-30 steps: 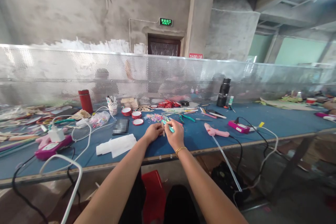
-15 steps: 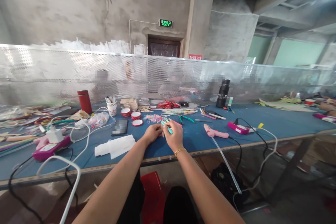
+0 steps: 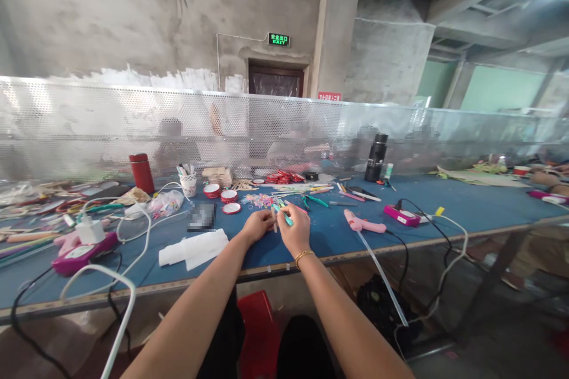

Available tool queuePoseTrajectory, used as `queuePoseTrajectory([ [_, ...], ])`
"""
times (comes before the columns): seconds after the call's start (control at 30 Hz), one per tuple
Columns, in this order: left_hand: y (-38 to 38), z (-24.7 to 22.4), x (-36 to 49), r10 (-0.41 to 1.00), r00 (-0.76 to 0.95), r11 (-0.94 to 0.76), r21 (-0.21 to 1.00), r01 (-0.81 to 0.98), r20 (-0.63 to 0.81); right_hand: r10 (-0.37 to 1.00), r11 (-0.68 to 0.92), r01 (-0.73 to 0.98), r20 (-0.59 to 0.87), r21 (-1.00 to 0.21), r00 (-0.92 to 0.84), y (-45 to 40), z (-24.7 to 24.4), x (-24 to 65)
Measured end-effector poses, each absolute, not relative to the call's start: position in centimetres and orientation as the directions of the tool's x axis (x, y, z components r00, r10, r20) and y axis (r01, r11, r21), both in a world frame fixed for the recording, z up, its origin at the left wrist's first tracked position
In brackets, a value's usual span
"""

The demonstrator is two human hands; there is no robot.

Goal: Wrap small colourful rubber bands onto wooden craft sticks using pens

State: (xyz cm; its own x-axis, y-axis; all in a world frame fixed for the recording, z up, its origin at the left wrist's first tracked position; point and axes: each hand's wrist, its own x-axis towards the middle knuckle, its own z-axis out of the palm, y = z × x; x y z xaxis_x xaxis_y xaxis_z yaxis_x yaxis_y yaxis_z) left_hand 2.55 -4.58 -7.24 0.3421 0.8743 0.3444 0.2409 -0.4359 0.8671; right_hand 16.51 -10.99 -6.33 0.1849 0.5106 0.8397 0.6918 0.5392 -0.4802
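Observation:
My left hand (image 3: 259, 225) is closed, its fingertips pinching a narrow, light wooden stick (image 3: 274, 224) that stands nearly upright over the blue table. My right hand (image 3: 295, 228), with a gold bracelet at the wrist, wraps round a teal pen (image 3: 288, 219). The pen's front end points towards the stick and my left fingertips; whether it touches the stick I cannot tell. Just beyond the hands lies a heap of small coloured pieces (image 3: 258, 200). Green-handled pliers (image 3: 316, 201) rest to the right of it.
A pink glue gun (image 3: 362, 223) with a long clear stick overhangs the table's front edge at right. White tissue (image 3: 195, 250) and a dark packet (image 3: 201, 217) lie at left. Red-rimmed round tins (image 3: 229, 196), a red flask (image 3: 141, 172) and a black bottle (image 3: 376, 157) stand farther back.
The wooden stick between the hands shows more plainly now, and the pen has shifted slightly. Both hands stay in nearly the same place; the whole view has moved a little.

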Motion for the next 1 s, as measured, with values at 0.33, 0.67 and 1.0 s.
queuePoseTrajectory([
  [0.33,-4.8,-7.1,2.6,0.869,0.363,-0.432,0.873,0.228,0.335,0.514,0.538,0.702,0.842,-0.466,0.165,-10.9,-6.5,16.4],
  [0.67,-5.5,-6.5,2.7,0.87,0.37,-0.43,0.87,0.241,0.327,0.525,0.531,0.705,0.836,-0.47,0.161,-11.0,-6.4,16.4],
  [1.0,-5.3,-6.6,2.7,0.869,0.37,-0.427,0.877,0.22,0.33,0.526,0.512,0.719,0.833,-0.469,0.169,-11.2,-6.3,16.4],
])
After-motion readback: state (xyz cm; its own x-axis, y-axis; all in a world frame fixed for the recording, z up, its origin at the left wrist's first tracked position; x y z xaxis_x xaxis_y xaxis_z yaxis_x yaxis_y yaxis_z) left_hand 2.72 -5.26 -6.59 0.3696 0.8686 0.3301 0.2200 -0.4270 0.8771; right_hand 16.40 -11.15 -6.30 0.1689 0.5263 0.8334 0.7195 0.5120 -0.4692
